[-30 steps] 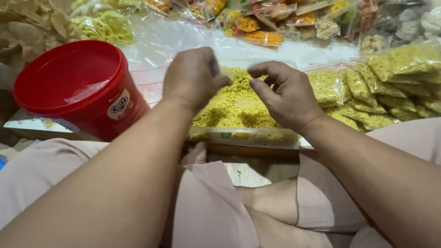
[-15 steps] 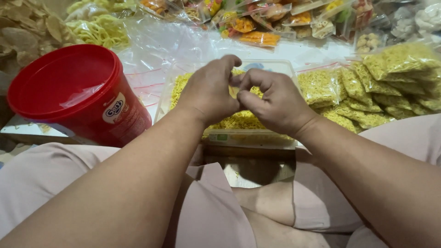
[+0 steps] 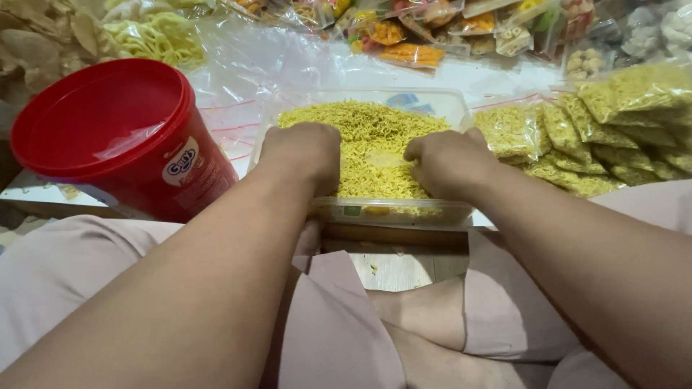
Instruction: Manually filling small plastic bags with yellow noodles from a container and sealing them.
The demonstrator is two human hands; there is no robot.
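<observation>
Hands in snack tray — left hand [image 3: 303,151] and right hand [image 3: 447,160] are pressed, fingers curled, into yellow noodle snack [image 3: 367,137] inside clear container [image 3: 393,211]; overfull scoops risk spillage at its rim.

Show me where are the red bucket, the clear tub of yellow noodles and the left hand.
red bucket [image 3: 155,162], head view, side wall.
clear tub [image 3: 389,210], head view, near wall.
left hand [image 3: 301,151], head view, back of hand.
</observation>
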